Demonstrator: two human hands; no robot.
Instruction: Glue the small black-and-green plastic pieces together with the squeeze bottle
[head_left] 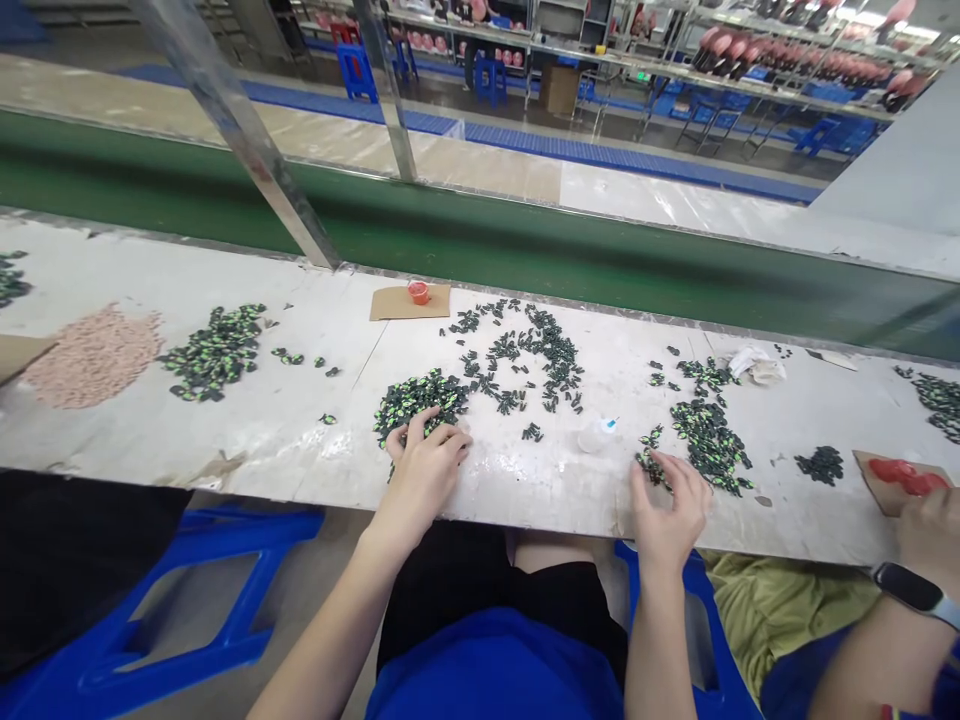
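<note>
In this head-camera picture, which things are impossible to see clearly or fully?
- Left hand: its fingers cover part of the dark green pile; whether it holds a piece is hidden.
- Right hand: the same, at the pile.
- Single pieces: too small to tell their shape.
- Co-worker's hand and red item on cardboard: cut by the right edge.

Head view, down over workbench [300, 440]
</note>
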